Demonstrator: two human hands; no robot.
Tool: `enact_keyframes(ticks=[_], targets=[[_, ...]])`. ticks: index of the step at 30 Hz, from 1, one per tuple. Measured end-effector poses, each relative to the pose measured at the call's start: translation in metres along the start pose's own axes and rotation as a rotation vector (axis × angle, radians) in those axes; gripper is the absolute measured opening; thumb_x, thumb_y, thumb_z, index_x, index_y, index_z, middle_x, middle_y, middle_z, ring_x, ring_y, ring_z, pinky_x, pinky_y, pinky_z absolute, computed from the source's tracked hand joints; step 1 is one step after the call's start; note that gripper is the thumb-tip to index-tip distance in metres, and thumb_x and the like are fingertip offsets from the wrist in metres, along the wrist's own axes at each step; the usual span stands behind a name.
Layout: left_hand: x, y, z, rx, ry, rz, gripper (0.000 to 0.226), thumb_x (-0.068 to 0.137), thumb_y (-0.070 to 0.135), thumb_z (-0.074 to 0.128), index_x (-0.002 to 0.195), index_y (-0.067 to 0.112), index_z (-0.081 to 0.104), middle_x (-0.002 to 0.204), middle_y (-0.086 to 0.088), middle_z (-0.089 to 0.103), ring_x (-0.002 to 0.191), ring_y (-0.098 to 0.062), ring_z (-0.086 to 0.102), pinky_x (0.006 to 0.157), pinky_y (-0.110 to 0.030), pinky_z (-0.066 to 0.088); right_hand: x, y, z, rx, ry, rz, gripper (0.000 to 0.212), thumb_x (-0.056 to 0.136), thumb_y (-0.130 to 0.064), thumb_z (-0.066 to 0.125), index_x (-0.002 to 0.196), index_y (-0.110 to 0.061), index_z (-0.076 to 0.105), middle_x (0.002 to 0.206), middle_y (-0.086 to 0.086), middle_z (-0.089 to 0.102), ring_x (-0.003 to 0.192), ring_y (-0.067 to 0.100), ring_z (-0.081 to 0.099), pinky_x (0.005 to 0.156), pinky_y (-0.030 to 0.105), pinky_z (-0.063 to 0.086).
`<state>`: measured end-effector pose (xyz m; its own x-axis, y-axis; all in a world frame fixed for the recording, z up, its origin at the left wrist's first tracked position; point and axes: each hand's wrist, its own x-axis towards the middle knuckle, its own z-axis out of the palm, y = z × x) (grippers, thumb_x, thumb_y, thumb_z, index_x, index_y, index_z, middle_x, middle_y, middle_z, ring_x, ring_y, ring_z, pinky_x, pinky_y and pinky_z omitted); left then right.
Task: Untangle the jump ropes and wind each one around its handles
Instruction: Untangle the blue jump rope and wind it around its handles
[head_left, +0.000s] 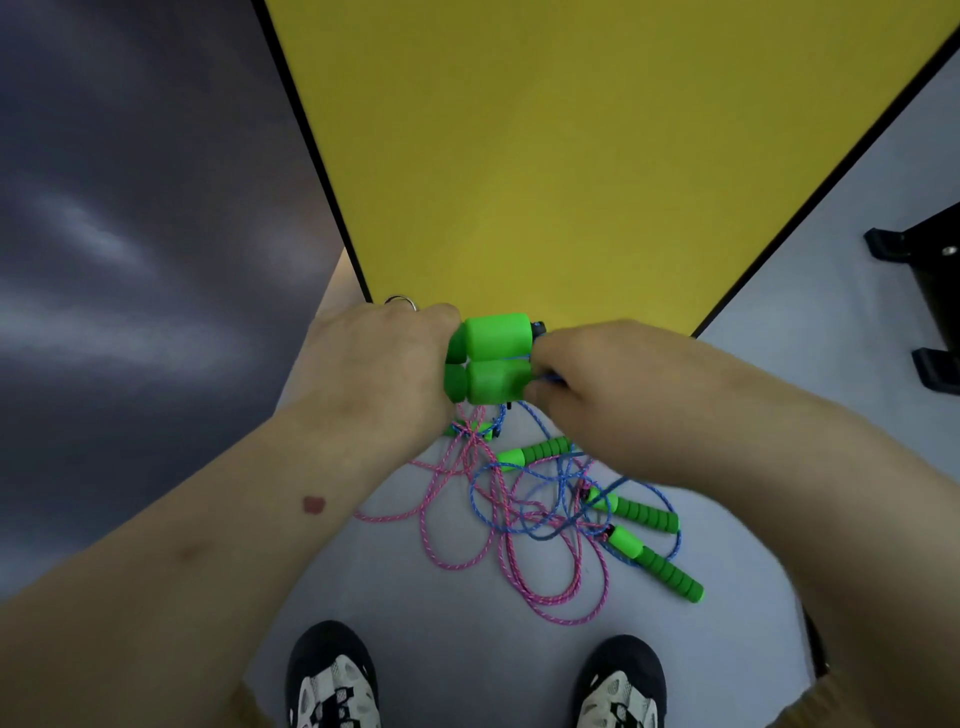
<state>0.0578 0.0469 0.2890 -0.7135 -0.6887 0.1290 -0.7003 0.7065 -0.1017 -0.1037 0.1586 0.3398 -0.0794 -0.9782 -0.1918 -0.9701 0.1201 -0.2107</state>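
My left hand (382, 364) grips a pair of green jump-rope handles (491, 364) held side by side in front of me. My right hand (597, 384) pinches the blue rope (545, 376) at the handles' right end. Blue cord hangs from there down to the floor. Below lies a tangle of pink rope (498, 540) and blue rope (550, 478) with three more green handles: one near the top (535, 452), and two on the right (639, 512) (657, 564). A further green piece (467, 428) shows partly under my left wrist.
The ropes lie on a pale grey floor (426, 597). A yellow mat (571, 156) with a black edge stretches ahead. Black equipment feet (919, 291) stand at the right. My two shoes (332, 680) (618, 686) are at the bottom.
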Motion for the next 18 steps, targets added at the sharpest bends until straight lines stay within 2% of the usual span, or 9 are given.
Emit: enact_keyframes(ticks=[2,4,6,8,10,13,16,18], targets=[[0.000,0.002,0.000,-0.015,-0.024,0.045,0.032,0.074,0.040,0.063,0.104,0.031,0.056,0.087,0.002,0.059,0.085,-0.030,0.064,0.066,-0.034,0.038,0.007,0.009,-0.012,0.144,0.019,-0.046,0.017,0.096,-0.040,0.058,0.091,-0.025,0.062,0.077,-0.008,0.056,0.075,0.015,0.054,0.064,0.031,0.041],[0.000,0.006,-0.001,-0.057,-0.067,0.079,0.034,0.073,0.038,0.063,0.106,0.032,0.055,0.096,0.002,0.063,0.090,-0.031,0.064,0.068,-0.034,0.036,0.016,0.022,-0.015,0.451,0.053,-0.050,0.011,0.092,-0.035,0.068,0.087,-0.025,0.068,0.064,-0.012,0.056,0.060,0.004,0.050,0.056,0.022,0.039],[-0.002,0.011,-0.006,-0.107,-0.079,0.107,0.030,0.073,0.037,0.063,0.101,0.032,0.052,0.098,0.001,0.063,0.090,-0.032,0.064,0.068,-0.034,0.035,0.025,0.032,-0.010,0.758,0.078,-0.036,0.011,0.091,-0.030,0.071,0.084,-0.021,0.070,0.058,-0.010,0.052,0.053,0.009,0.044,0.052,0.027,0.036],[-0.002,0.014,-0.013,-0.127,-0.064,0.126,0.026,0.074,0.038,0.063,0.091,0.032,0.044,0.095,0.000,0.062,0.087,-0.033,0.063,0.067,-0.034,0.035,0.033,0.038,-0.004,0.931,0.112,-0.015,0.013,0.092,-0.025,0.071,0.082,-0.018,0.068,0.058,-0.004,0.047,0.051,0.011,0.038,0.049,0.027,0.032],[-0.001,0.014,-0.019,-0.137,-0.048,0.138,0.025,0.074,0.038,0.062,0.088,0.032,0.042,0.090,0.000,0.060,0.083,-0.033,0.062,0.066,-0.035,0.038,0.038,0.039,0.002,1.045,0.143,0.021,0.016,0.093,-0.023,0.069,0.081,-0.013,0.064,0.058,0.001,0.040,0.048,0.011,0.032,0.043,0.021,0.027],[0.000,0.013,-0.022,-0.155,-0.006,0.143,0.023,0.074,0.038,0.061,0.088,0.030,0.045,0.086,0.000,0.058,0.080,-0.032,0.061,0.065,-0.035,0.037,0.041,0.037,0.008,1.107,0.156,0.055,0.026,0.098,-0.026,0.060,0.082,-0.005,0.060,0.047,-0.009,0.039,0.041,0.006,0.030,0.040,0.016,0.026],[-0.001,0.014,-0.021,-0.177,0.026,0.143,0.028,0.072,0.041,0.064,0.085,0.030,0.042,0.082,0.000,0.057,0.079,-0.033,0.061,0.062,-0.035,0.035,0.046,0.036,0.021,1.176,0.082,0.106,0.039,0.102,-0.031,0.054,0.079,0.000,0.055,0.048,-0.008,0.043,0.042,0.008,0.036,0.045,0.021,0.031],[0.000,0.013,-0.024,-0.202,0.048,0.107,0.031,0.070,0.043,0.067,0.085,0.029,0.044,0.077,0.001,0.052,0.078,-0.034,0.060,0.061,-0.035,0.035,0.045,0.035,0.028,1.198,0.030,0.154,0.037,0.103,-0.022,0.053,0.071,-0.006,0.050,0.049,-0.013,0.051,0.047,0.006,0.046,0.052,0.020,0.038]])
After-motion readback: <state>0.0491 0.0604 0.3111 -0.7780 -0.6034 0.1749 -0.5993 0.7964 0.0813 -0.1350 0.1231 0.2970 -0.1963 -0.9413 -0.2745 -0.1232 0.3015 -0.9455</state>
